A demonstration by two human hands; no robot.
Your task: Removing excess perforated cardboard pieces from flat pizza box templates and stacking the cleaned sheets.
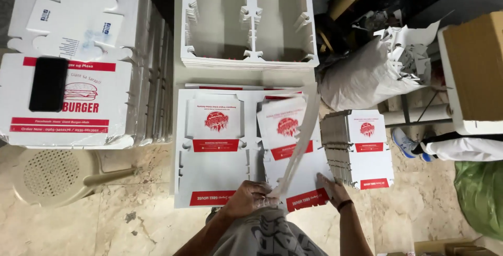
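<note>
**White die-cut box sheets, both hands on the near edge**

White card strip, long and thin, rises from the left hand toward 12 o'clock, motion-blurred. Fingers curled shut round its lower end, pinching it. Right hand lies flat, fingers pressed together, on the printed sheet at the 6 o'clock edge of the flat stack. Dark band on that wrist.

Hard to make out:
- Strip blurred; it probably still joins the sheet at the bottom, can't confirm.
- Left fingertips hidden under the strip and the grey garment at 6 o'clock.
- Both forearms cut off by the bottom edge.
- Red print on the sheets too small and upside down from here.
- Another person at 3 o'clock: only a blue shoe and a white trouser leg visible, rest out of frame.

Surroundings:
- Smaller pile of folded blanks just right of the stack, touching the right hand's side.
- Punched-out white frames stacked at 12 o'clock.
- Burger-print carton stack at 10 o'clock, black phone lying on top.
- Beige plastic stool at 8 o'clock.
- White sack of offcuts at 2 o'clock, brown board at 3, green bag at 4.
- Floor is beige marbled tile.
</note>
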